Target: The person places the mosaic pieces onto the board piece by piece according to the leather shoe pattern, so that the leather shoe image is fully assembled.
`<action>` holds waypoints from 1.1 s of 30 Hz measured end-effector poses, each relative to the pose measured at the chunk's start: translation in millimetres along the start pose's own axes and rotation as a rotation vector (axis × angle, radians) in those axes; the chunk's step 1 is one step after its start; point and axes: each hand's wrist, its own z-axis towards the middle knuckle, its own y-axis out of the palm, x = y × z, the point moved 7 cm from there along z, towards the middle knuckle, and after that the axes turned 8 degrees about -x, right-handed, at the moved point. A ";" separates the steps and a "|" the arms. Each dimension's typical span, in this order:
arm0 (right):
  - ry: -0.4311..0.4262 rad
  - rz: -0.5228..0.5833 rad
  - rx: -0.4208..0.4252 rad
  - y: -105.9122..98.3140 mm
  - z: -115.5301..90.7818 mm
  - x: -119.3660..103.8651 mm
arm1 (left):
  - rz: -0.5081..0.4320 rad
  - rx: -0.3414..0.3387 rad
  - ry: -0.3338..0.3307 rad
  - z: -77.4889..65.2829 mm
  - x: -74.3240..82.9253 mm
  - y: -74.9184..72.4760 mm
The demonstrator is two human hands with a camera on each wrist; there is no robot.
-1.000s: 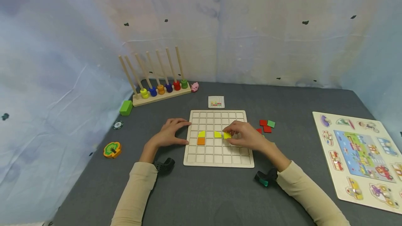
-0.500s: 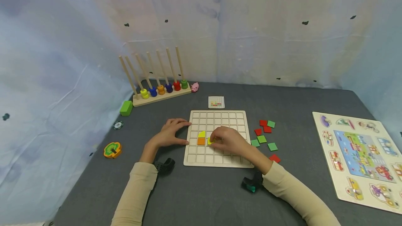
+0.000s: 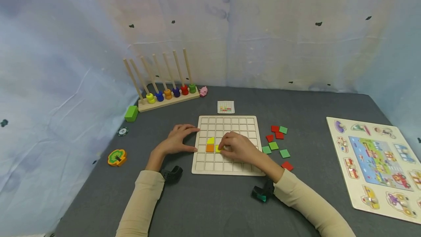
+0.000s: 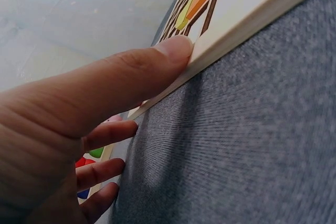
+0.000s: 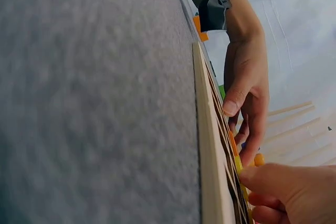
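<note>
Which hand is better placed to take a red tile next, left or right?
Probably the right hand: the loose red tiles lie on its side of the grid board, while the left hand touches the opposite edge.

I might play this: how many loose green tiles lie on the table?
4 green tiles, right of the board: one farthest back, by red tiles, one nearest the board, one just behind that, and one frontmost. The right arm may hide more.

— What's the right hand [image 3: 238,148] pinching?
— A yellow tile [image 3: 217,149], partly hidden, just beside the square orange tile [image 3: 209,148].
— And the left hand [image 3: 177,140]?
— Touching the edge of the pale wooden grid board [image 3: 208,166], lying flat.
</note>
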 end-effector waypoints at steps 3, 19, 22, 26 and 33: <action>0.007 0.000 0.003 1.1 0.8 -0.4 | 0.003 0.001 -0.004 -0.6 -0.2 -0.3; -0.027 0.146 -0.050 -11.6 -3.1 5.1 | 0.008 0.003 -0.002 -0.4 -1.7 -1.2; -0.017 0.169 -0.047 -19.3 -8.9 11.1 | 0.011 0.002 -0.003 -0.5 -2.6 -1.0; 0.017 0.190 -0.030 -31.2 -21.1 22.3 | 0.010 -0.003 -0.008 -0.2 -2.9 -0.7; 0.081 0.186 -0.007 -53.3 -51.9 41.1 | 0.000 -0.007 -0.010 0.6 -3.2 0.0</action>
